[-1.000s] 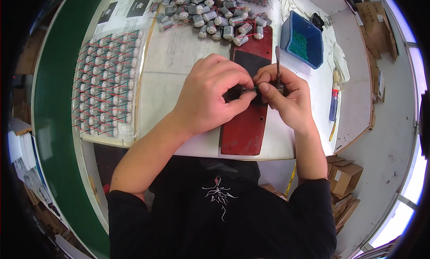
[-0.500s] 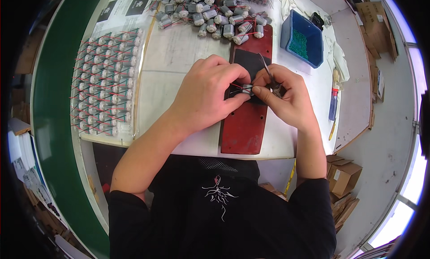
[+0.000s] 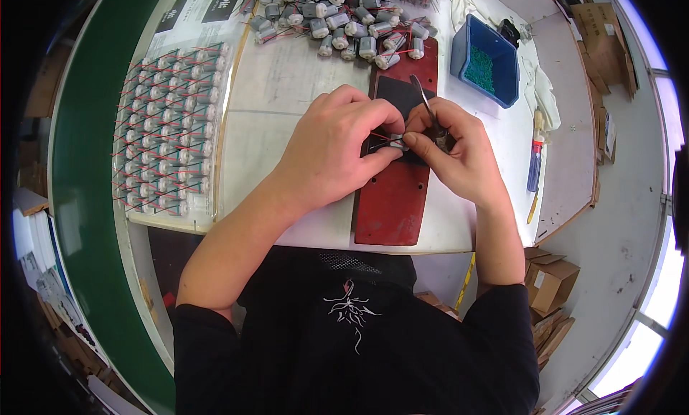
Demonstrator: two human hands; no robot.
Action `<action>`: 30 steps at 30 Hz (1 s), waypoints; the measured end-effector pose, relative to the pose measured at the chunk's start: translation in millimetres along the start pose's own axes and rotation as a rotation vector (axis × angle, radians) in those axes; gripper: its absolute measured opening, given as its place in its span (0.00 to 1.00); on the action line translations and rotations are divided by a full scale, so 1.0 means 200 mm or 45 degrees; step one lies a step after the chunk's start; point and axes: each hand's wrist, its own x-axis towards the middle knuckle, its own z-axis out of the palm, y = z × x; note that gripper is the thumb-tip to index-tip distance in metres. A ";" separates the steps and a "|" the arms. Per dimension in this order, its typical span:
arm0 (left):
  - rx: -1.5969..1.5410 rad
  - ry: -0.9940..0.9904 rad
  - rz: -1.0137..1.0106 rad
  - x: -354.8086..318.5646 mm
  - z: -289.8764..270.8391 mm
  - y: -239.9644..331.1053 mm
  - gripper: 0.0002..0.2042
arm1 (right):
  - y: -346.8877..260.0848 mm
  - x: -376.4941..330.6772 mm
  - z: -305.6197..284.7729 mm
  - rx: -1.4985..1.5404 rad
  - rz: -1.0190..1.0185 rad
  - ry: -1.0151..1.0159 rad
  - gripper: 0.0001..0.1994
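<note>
Over the red board point(image 3: 391, 214), my left hand point(image 3: 323, 146) pinches a small grey motor point(image 3: 396, 143) between thumb and fingers. Thin red and dark wires stick out from the motor toward my left palm. My right hand point(image 3: 459, 149) meets it from the right, thumb and forefinger pressed at the motor's end; what the tips pinch there is hidden. Tucked in that same hand is a slim metal tool point(image 3: 420, 92) that looks like tweezers, its curved shiny end pointing away from me. Beneath both hands lies a black pad point(image 3: 397, 92) on the board.
A heap of wired motors point(image 3: 341, 20) covers the far middle. At the left, a tray of motors point(image 3: 169, 131) stands in rows. To the right are a blue bin point(image 3: 495, 81) holding small green pieces, a screwdriver point(image 3: 535, 164) and a white cloth point(image 3: 542, 95).
Both hands stay almost in place. The right fingertips shift slightly at the motor, and the tool's curved end tilts a little to the left.
</note>
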 end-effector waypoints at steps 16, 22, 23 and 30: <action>-0.024 0.000 -0.116 0.01 0.02 0.00 0.19 | 0.07 -0.02 0.01 0.133 -0.103 0.000 0.04; 0.046 0.080 0.088 0.02 0.02 0.01 0.15 | 0.12 -0.04 0.01 0.410 -0.142 -0.023 0.02; 0.069 0.105 0.143 0.01 0.02 0.01 0.14 | 0.12 -0.05 0.01 0.415 -0.138 -0.020 0.02; 0.050 0.192 0.228 0.02 0.05 0.01 0.10 | 0.10 -0.06 0.01 0.607 -0.064 -0.017 0.06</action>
